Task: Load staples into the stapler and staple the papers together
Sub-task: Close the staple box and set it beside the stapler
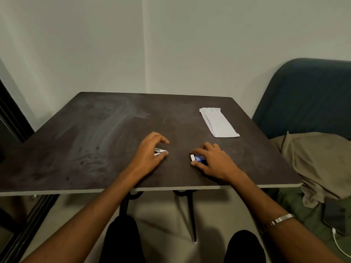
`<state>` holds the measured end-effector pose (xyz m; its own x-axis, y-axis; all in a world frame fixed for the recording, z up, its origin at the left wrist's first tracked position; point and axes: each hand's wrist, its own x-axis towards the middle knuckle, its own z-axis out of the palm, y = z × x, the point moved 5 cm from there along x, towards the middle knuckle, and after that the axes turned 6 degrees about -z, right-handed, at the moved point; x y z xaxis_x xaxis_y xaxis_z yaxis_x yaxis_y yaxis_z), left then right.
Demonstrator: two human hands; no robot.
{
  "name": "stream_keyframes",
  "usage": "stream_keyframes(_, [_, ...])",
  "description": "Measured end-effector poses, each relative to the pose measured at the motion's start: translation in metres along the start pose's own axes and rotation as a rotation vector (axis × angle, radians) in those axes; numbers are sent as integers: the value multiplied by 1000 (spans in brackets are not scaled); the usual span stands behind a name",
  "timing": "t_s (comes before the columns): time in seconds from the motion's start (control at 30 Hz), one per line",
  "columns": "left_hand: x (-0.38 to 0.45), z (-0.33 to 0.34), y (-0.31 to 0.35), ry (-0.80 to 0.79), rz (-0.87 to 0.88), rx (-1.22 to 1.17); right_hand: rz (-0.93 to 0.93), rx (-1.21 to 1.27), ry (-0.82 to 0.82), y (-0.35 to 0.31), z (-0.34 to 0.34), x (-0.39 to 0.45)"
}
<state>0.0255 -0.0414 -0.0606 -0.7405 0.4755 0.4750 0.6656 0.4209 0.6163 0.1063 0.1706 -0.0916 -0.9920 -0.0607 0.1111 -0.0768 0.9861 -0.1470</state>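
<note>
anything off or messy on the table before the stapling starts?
Nothing damaged or spilled. The papers lie far right, slightly fanned and skewed to the table edge. The tabletop shows pale smears. Left hand and right hand each cover a small item.

Pale grey-green walls point(95, 44) meet in corner point(142, 54) behind dark brown table point(95, 133), tabletop streaked with dull smears. Black metal legs point(190, 215) under near edge. Dark teal chair back point(307, 95) at right, tan cloth point(319, 164) draped below. Dark frame point(11, 114) at left. Pale floor point(161, 215). Dim, even light.
</note>
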Motion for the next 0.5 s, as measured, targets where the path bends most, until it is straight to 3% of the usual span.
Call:
stream_keyframes(0.13, [-7,-18,-38,-30,-162,147,21,-65,-24,-5,0,8])
stream_keyframes(0.27, [-18,-13,-49,-123,-194,90,-49,-43,-64,-13,3,16])
stream_keyframes(0.5, [-17,-8,-48,-93,-211,20,-92,94,-35,-28,1,27])
